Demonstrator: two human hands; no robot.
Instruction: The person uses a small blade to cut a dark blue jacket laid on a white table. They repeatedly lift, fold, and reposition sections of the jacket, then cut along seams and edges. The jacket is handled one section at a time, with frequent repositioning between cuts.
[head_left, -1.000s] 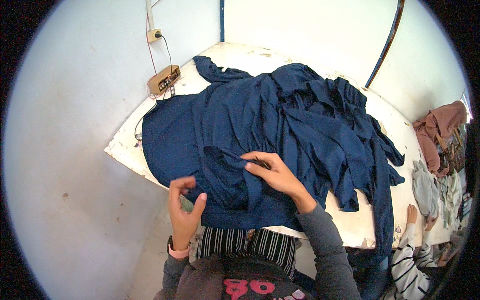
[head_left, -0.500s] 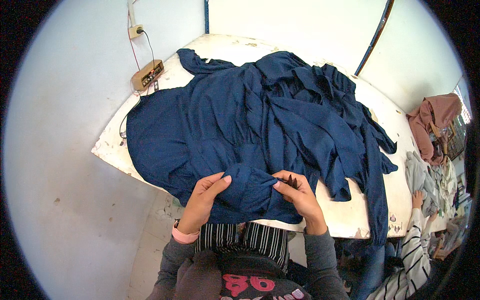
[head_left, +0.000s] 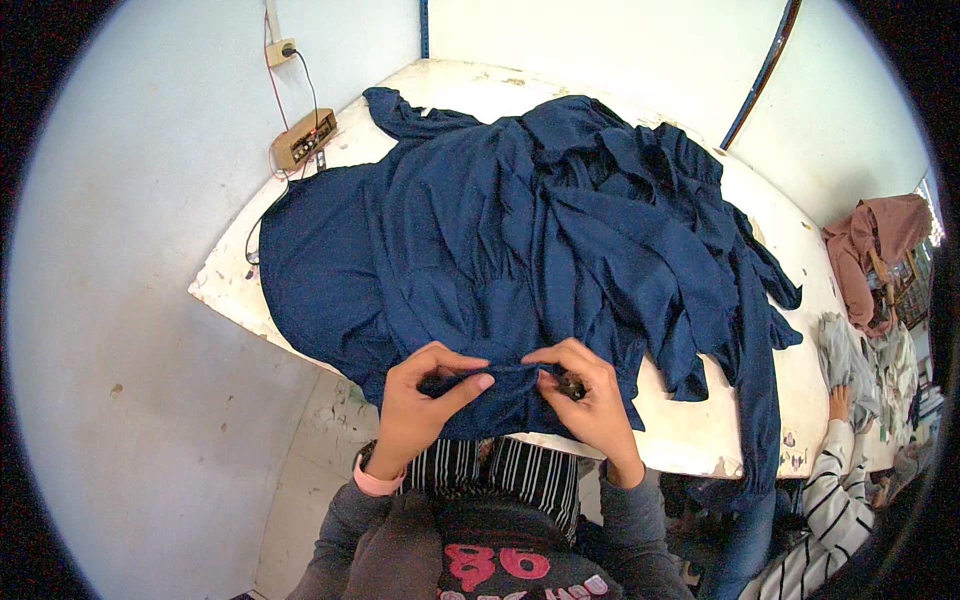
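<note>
A large navy garment (head_left: 450, 230) with gathered seams and long sleeves lies spread and rumpled over the pale table. At its near edge, my left hand (head_left: 425, 395) holds a small raised fold of the cloth between thumb and fingers. Facing it, my right hand (head_left: 590, 395) has the same fold at thumb and forefinger, a short way from the left fingertips. A small dark tool (head_left: 571, 387), probably thread snips, is tucked inside the right palm, mostly hidden by the fingers.
The worn white table (head_left: 690, 440) meets walls behind and at left. A brown box with wires (head_left: 304, 140) stands at the far left corner. On the right, another person's striped sleeve (head_left: 835, 490) reaches toward grey cloth (head_left: 845, 360); a brownish-pink garment (head_left: 875, 245) is behind.
Both hands have come closer together along the near edge of the garment. The cloth stretched between them is now a narrow fold, and the forefingers have moved over it.
</note>
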